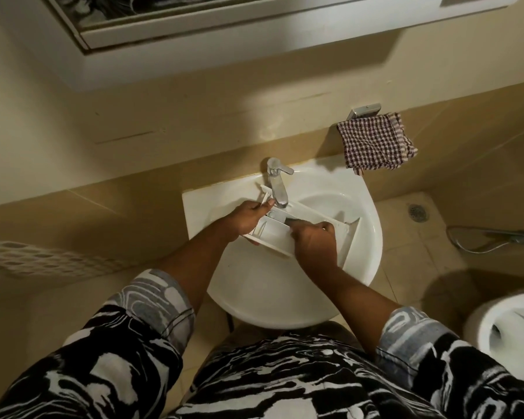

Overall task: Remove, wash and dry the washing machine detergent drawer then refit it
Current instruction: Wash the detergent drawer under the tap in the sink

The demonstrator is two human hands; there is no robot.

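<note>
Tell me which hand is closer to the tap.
The left hand, gripping the end of the drawer right beside the tap; the right hand, holding a dark tool, sits farther along the drawer.

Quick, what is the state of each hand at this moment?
Left hand: closed, gripping the detergent drawer at its end.
Right hand: closed around a small dark object inside the drawer; what it is cannot be told.
</note>
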